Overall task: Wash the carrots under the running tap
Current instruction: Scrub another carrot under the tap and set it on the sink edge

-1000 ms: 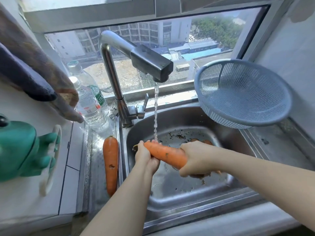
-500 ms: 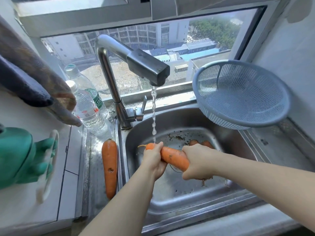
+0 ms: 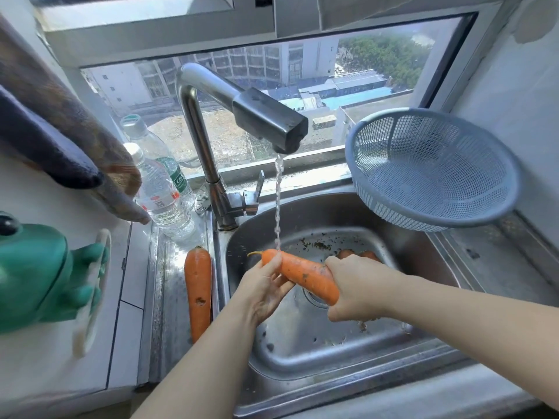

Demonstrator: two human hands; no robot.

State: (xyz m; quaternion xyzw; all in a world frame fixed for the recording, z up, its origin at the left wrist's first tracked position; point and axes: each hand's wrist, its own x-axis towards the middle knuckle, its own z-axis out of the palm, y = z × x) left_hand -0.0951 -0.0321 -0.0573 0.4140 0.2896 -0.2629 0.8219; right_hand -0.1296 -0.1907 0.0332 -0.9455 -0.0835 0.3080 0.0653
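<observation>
Over sink (image 3: 408, 237) drain, under tap (image 3: 269, 122) stream: carrot (image 3: 302, 275) held across, thick end clamped in right hand (image 3: 360, 285) fingers, tip wrapped by left hand (image 3: 263, 285) fingers. Advised: rotate slowly, rub dark specks beneath flow, keep firm grip against slipping.

Letters "CE" on green label (image 3: 176, 176) of rear bottle (image 3: 148, 144)
</observation>
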